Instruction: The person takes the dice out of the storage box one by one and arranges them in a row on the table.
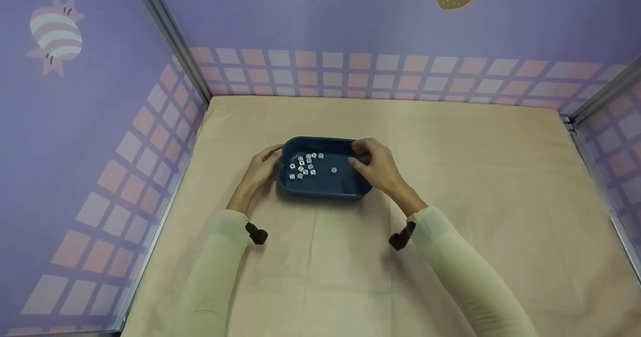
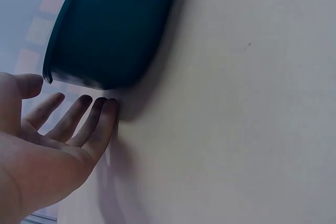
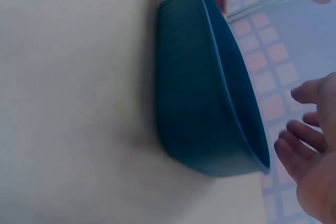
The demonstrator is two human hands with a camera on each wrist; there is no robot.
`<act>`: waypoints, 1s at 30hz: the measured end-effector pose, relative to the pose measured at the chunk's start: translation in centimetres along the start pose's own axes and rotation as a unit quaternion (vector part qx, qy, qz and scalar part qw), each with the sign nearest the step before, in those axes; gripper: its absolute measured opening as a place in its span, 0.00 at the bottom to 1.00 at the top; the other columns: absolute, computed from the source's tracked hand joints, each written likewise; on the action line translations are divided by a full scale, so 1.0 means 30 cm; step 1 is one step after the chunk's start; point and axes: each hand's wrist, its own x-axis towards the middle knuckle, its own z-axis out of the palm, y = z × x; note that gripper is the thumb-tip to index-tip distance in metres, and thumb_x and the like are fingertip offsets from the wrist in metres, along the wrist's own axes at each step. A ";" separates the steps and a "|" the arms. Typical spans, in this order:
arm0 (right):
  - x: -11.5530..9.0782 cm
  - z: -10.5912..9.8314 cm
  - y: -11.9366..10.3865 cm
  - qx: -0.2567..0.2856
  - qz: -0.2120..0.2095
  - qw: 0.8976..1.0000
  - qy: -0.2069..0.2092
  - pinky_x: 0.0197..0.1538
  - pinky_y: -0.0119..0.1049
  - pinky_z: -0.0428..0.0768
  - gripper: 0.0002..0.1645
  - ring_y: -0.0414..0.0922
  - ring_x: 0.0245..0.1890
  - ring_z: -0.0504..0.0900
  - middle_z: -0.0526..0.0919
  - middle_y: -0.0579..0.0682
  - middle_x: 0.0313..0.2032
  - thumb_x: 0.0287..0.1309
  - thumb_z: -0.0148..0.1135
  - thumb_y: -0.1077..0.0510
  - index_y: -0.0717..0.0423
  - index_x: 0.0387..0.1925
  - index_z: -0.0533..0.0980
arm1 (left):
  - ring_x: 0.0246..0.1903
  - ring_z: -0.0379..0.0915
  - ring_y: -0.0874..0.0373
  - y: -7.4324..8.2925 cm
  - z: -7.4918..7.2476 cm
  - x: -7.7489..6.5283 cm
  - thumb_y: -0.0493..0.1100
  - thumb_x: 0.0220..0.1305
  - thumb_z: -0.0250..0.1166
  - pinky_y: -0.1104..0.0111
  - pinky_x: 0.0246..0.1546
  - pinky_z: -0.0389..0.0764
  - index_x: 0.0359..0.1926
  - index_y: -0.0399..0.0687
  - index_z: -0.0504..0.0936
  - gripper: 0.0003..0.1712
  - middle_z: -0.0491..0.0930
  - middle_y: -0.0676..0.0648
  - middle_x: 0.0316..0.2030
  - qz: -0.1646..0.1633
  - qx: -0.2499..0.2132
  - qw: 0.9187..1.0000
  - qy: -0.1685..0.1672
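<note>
A dark blue rectangular plastic basin (image 1: pixel 325 195) with rounded corners stands on the cloth in the head view. Several white dice with dark pips (image 1: pixel 301 162) cluster in its left half, and a single die (image 1: pixel 334 170) lies nearer its middle. Beside the basin's left end is my left hand (image 1: pixel 261 169), fingers loosely bent and spread, thumb near the rim; contact is unclear. My right hand (image 1: pixel 379 165) hovers over the right end. In the right wrist view its thumb and fingers (image 3: pixel 294 156) are apart, with nothing visible between them.
A pale cloth (image 1: pixel 320 277) covers the table. Purple panels with printed pink and white squares (image 1: pixel 305 61) enclose it at the left, back and right. A metal post (image 1: pixel 175 41) stands at the back left corner. Each wrist wears a small black camera mount (image 1: pixel 258 234).
</note>
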 end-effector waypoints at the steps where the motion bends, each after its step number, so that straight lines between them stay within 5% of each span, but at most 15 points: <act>1: 0.015 0.014 -0.006 -0.002 -0.001 1.000 -0.011 0.59 0.46 0.82 0.23 0.54 0.56 0.82 0.83 0.60 0.54 0.68 0.71 0.62 0.67 0.60 0.78 | 0.63 0.75 0.48 0.000 0.002 0.005 0.52 0.84 0.54 0.55 0.62 0.76 0.77 0.51 0.72 0.27 0.74 0.42 0.71 0.001 -0.002 1.000 -0.003; 14: 0.082 0.170 0.011 -0.084 0.057 0.990 -0.094 0.56 0.44 0.83 0.21 0.53 0.49 0.84 0.83 0.58 0.47 0.65 0.75 0.61 0.68 0.56 0.82 | 0.77 0.60 0.48 -0.033 -0.001 0.025 0.51 0.85 0.54 0.55 0.78 0.56 0.75 0.46 0.74 0.27 0.72 0.42 0.74 0.058 0.046 0.997 -0.010; 22: 0.094 0.194 0.023 -0.140 0.077 0.979 -0.125 0.56 0.45 0.82 0.19 0.53 0.50 0.83 0.82 0.59 0.48 0.65 0.75 0.62 0.67 0.53 0.83 | 0.74 0.65 0.46 -0.052 -0.002 0.033 0.52 0.84 0.56 0.53 0.76 0.60 0.75 0.44 0.74 0.28 0.73 0.40 0.72 0.081 0.041 0.996 -0.011; 30: 0.094 0.204 0.020 -0.176 0.075 0.971 -0.144 0.56 0.46 0.82 0.18 0.52 0.50 0.82 0.82 0.57 0.48 0.65 0.75 0.60 0.66 0.53 0.84 | 0.71 0.69 0.47 -0.056 -0.007 0.033 0.51 0.84 0.56 0.52 0.73 0.66 0.75 0.45 0.74 0.27 0.74 0.41 0.71 0.069 0.006 0.997 -0.019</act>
